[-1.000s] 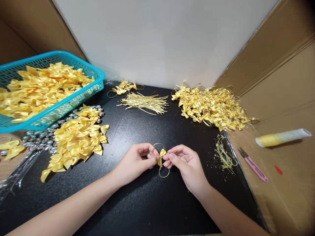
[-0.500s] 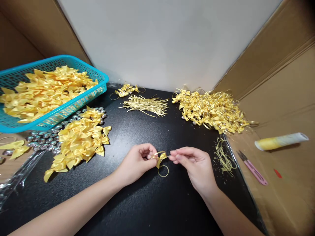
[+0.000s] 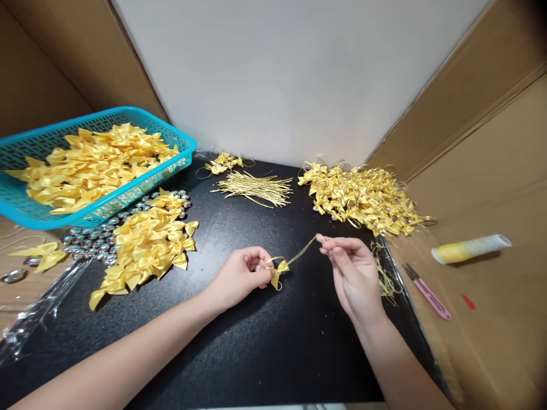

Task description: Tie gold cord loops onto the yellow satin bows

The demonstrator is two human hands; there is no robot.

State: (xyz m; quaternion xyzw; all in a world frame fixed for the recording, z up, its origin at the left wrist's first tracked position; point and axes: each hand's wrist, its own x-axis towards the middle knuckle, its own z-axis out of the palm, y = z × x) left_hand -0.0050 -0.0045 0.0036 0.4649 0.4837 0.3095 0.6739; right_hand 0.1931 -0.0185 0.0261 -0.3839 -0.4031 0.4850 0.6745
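Observation:
Between thumb and fingers, my left hand (image 3: 245, 276) pinches a small yellow ribbon bow (image 3: 280, 273) just above the black tabletop (image 3: 205, 353). A gold cord (image 3: 303, 250) runs from the bow up to the fingertips of my right hand (image 3: 352, 273), which is closed on the cord's far end. The cord is drawn out nearly straight between the two hands. A small loop curves over the top of the bow by the left fingertips. My left fingers hide part of the bow.
A turquoise basket (image 3: 188, 142) of bows stands at left, beside loose bows (image 3: 149, 245) and silver beads (image 3: 85, 242). Cut gold cords (image 3: 256, 188) lie at the back. Finished-looking bows (image 3: 363, 196), cord scraps (image 3: 387, 279), pink snips (image 3: 431, 299) and a yellow-white tube (image 3: 470, 249) are at right.
My right hand has moved up and to the right, away from the left, pulling the cord out long. The cord loop hanging below the bow has shrunk. My left hand keeps its pinch.

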